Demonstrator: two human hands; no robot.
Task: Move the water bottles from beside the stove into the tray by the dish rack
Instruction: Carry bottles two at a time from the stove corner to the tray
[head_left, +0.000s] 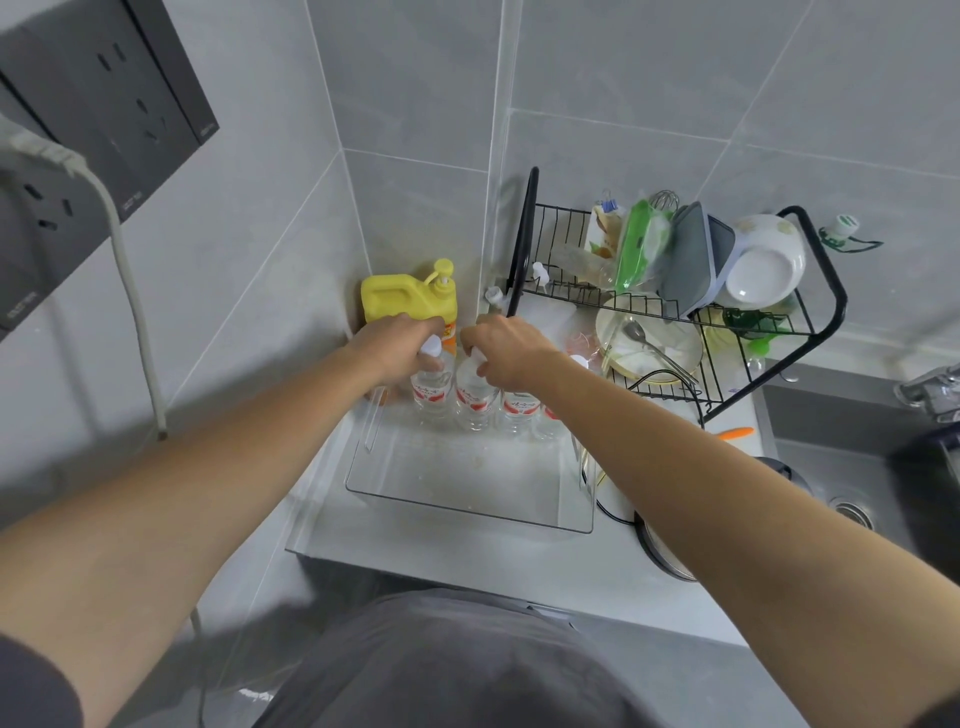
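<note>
On the far left wall hang dark grey plastic wall sockets (104, 98), with a pale braided cable (130, 291) dropping from them. In the corner stands a boxy yellow plastic detergent jug with a pump top (395, 296). Just in front of it the left hand (400, 345) curls its fingers around the neck of a clear plastic water bottle with a white cap and red-and-white label (431, 387), gripping it just under the cap. Beside it, the right hand (506, 353) pinches the top of a second clear water bottle with the same red label (472, 397), fingertips closed on its cap. Both bottles stand upright at the back of the transparent rectangular plastic tray (467, 512), touching each other; two more labelled bottles (519, 410) stand in the same row, partly hidden by the right forearm. The tray has thin glossy walls and a scuffed, speckled floor. To its right sits the black wire two-tier dish rack (810, 306), holding white ceramic bowls (763, 265), a grey plastic lidded box (693, 260) and a cream plate with a metal spoon (649, 343). Furthest right is the dark grey matte sink (852, 467).
</note>
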